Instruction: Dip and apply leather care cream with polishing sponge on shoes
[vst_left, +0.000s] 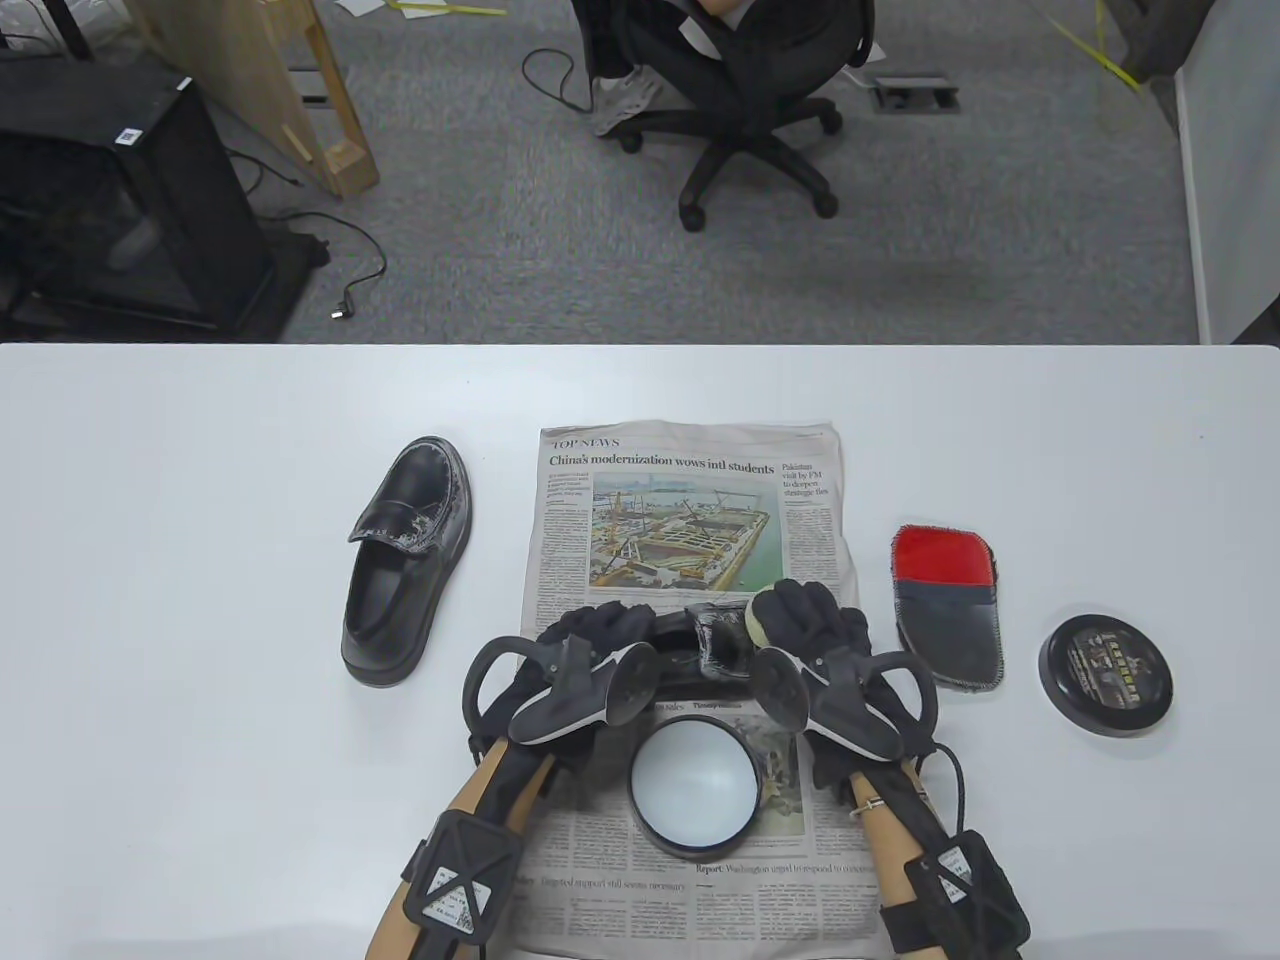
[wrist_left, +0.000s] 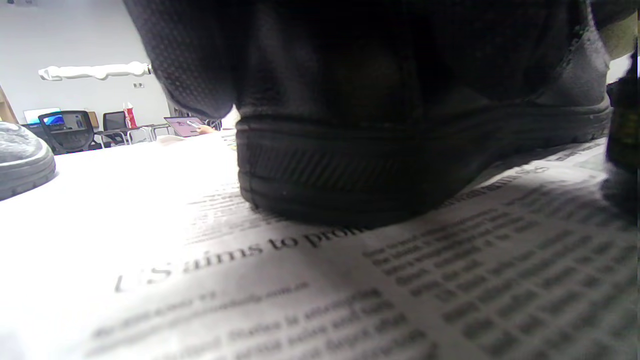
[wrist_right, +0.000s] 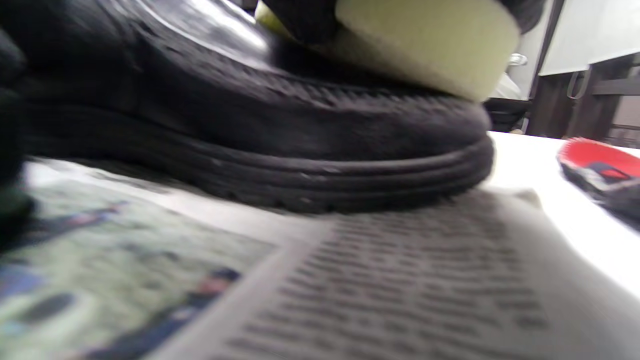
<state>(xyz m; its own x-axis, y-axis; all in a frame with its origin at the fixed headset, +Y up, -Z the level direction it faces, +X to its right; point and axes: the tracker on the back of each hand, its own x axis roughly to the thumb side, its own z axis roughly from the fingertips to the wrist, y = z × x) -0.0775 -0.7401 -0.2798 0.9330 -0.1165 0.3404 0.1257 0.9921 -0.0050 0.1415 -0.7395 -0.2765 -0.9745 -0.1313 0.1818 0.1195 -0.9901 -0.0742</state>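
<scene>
A black shoe (vst_left: 712, 642) lies across the newspaper (vst_left: 690, 500), mostly hidden by my hands. My left hand (vst_left: 590, 640) grips its heel end; the heel and sole fill the left wrist view (wrist_left: 350, 175). My right hand (vst_left: 800, 615) holds a pale yellow sponge (vst_left: 757, 628) and presses it on the shoe's toe; the right wrist view shows the sponge (wrist_right: 430, 50) on the toe (wrist_right: 280, 130). The open cream tin (vst_left: 693, 781) sits on the newspaper between my wrists. A second black shoe (vst_left: 405, 560), smeared with white cream, stands left of the paper.
A red and dark polishing mitt (vst_left: 948, 605) lies right of the newspaper, and the tin's black lid (vst_left: 1105, 676) lies further right. The white table's far edge (vst_left: 640, 346) runs across the view, with an office chair (vst_left: 745, 90) beyond it.
</scene>
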